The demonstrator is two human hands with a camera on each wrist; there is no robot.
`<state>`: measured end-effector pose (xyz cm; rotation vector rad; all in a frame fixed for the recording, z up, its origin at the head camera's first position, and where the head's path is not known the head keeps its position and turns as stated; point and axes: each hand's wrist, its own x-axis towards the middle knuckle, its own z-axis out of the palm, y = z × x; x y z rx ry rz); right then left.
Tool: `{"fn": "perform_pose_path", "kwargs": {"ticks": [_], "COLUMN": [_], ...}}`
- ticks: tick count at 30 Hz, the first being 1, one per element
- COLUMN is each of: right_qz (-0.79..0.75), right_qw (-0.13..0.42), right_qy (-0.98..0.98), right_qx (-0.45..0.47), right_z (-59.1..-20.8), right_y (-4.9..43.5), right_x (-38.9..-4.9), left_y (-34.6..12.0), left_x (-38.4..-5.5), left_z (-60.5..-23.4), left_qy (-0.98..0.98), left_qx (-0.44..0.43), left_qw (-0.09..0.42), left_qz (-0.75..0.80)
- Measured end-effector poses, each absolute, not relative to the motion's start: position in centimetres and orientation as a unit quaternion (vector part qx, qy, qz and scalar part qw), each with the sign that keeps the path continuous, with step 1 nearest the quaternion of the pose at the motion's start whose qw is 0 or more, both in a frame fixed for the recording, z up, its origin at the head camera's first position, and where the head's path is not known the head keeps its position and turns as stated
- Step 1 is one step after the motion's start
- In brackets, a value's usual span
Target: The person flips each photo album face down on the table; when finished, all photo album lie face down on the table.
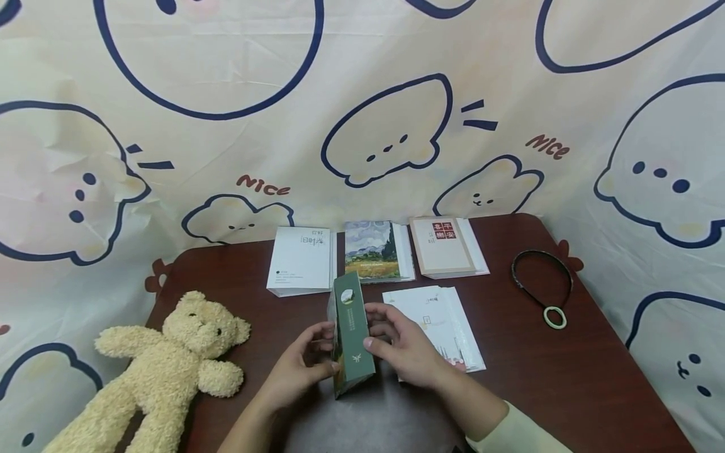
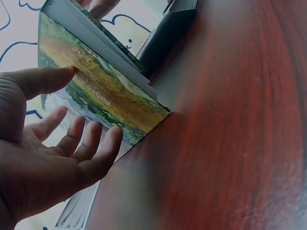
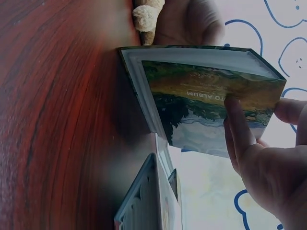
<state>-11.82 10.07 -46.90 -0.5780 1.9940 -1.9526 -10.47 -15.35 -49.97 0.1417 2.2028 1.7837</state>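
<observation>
A photo album [image 1: 352, 327] with a green spine and a painted landscape cover stands on edge, spine upward, between my two hands. My left hand [image 1: 297, 368] is at its left side; in the left wrist view the thumb [image 2: 53, 79] touches the painted cover [image 2: 96, 81], with the other fingers loosely bent beside that same face. From the opposite side my right hand [image 1: 410, 346] holds the album, fingers [image 3: 240, 127] on the cover and thumb at the spine edge. A white album [image 1: 421, 314] lies just beyond the right hand, partly covered by it.
Three albums lie along the back: a white one [image 1: 300, 258], a landscape one [image 1: 370, 248] and a beige one [image 1: 442, 248]. A teddy bear [image 1: 164, 371] is at left. A dark cord with a pale green ring [image 1: 555, 318] lies right. Patterned cloth [image 1: 385, 132] hangs behind the table [image 1: 566, 390].
</observation>
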Motion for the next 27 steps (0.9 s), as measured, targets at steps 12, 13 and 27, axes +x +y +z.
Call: {"fn": "perform_pose_path", "kwargs": {"ticks": [12, 13, 27], "right_qz": [-0.678, -0.675, -0.627], "right_qw": [0.15, 0.148, 0.139], "right_qy": [0.7, 0.704, 0.753], "right_qx": [-0.171, -0.166, -0.143], "right_z": [-47.6, -47.7, -49.3], "right_y": [10.9, 10.9, 11.1], "right_x": [-11.9, -11.9, -12.0], "left_y": [-15.0, -15.0, -15.5], "left_x": [-10.3, -10.3, -10.4], "left_z": [-50.8, -50.8, -51.0], "left_qy": [0.791, 0.794, 0.839], "left_qx": [0.005, 0.003, 0.012], "left_qw": [0.124, 0.121, 0.1], "left_qz": [0.6, 0.596, 0.535]}}
